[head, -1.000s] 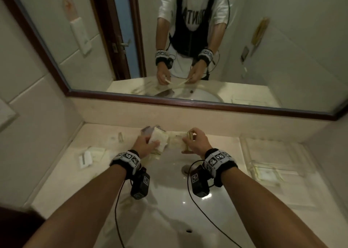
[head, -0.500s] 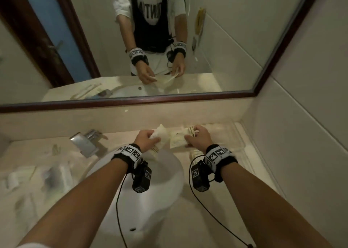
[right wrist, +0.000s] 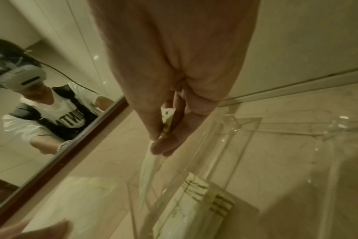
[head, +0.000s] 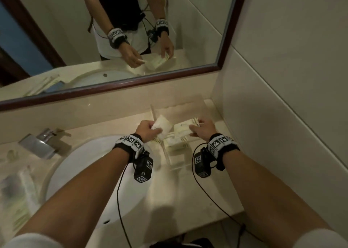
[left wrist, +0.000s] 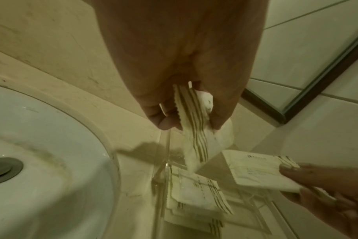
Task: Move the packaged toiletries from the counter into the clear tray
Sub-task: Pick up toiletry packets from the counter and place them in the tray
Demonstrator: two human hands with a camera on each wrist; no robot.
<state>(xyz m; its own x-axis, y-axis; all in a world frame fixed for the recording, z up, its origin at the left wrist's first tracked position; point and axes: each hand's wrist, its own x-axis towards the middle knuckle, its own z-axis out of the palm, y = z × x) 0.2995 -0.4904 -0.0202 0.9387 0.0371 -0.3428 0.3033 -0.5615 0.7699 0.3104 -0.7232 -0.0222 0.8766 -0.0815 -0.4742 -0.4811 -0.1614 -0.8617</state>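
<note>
Pinching white striped sachets in both hands' fingers, left hand (head: pixel 148 129), right hand (head: pixel 204 128), above clear acrylic tray (head: pixel 177 166), beige marble desk (head: pixel 188 197), white basin (head: pixel 90 174), wood-framed mirror (head: pixel 120 84).

Head view: I look steeply down from above the counter (head: pixel 169 200) toward the mirror (head: pixel 131 40). Wrist views: close, along each hand's fingers. All three share the tray (head: pixel 167 155) beside the sink (head: pixel 90 172).

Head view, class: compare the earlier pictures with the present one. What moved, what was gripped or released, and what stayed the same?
Both hands carried their packets rightward, from above the basin to over the clear tray. The left hand still pinches its packet; the right hand still holds its own. Nothing was released. Packets already in the tray stay put.
</note>
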